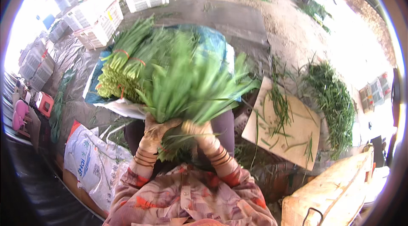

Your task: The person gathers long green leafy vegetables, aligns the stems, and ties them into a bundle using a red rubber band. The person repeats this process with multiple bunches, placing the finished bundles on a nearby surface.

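Note:
Over my lap, a thick bunch of long-leaved greens (178, 89) is held in both hands, its leaves fanning away from me and blurred. My left hand (156, 132) grips the left side, with the thumb towards the middle. My right hand (199, 130) closes around the right side; its fingers are blurred. Below the hands, stem ends (172, 154) show between my forearms, with a bit of red band beside them. Just beyond and left lie tied bundles of greens (124, 82) with red bands, stacked on a blue and white sheet (212, 39).
At my right is a wooden board (287, 130) strewn with loose leaves, then a leaf heap (331, 105). A foam box (328, 191) stands near right. At left lie a printed white sack (92, 159) and a red-and-white stool (44, 104). White crates (95, 28) are stacked far left.

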`<action>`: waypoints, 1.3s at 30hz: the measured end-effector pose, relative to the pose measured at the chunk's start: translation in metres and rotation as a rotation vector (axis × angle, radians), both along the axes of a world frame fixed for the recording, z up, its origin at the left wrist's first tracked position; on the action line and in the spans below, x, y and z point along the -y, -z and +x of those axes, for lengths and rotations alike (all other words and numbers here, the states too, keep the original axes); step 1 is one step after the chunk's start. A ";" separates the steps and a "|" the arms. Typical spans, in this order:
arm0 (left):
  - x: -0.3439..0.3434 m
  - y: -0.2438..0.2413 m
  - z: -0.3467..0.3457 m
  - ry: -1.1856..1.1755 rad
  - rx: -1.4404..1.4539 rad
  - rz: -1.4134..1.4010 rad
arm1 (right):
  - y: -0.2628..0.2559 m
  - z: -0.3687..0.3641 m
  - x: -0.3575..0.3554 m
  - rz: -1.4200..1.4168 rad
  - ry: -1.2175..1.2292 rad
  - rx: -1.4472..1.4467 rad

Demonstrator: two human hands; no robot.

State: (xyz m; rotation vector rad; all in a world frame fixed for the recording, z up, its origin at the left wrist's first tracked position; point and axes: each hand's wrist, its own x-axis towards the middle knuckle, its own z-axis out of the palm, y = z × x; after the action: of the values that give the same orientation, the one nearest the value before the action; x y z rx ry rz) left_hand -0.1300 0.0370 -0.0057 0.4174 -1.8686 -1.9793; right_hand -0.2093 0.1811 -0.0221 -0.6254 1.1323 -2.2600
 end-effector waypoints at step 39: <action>-0.051 0.030 -0.028 0.259 0.141 0.052 | -0.058 -0.098 -0.099 0.343 0.746 -1.369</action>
State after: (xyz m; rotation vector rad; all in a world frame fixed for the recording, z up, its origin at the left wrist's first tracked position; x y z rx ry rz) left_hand -0.1579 0.0876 -0.0357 0.3524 -2.0504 -2.2211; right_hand -0.3072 0.2801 0.0358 -1.9724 2.6416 -1.8608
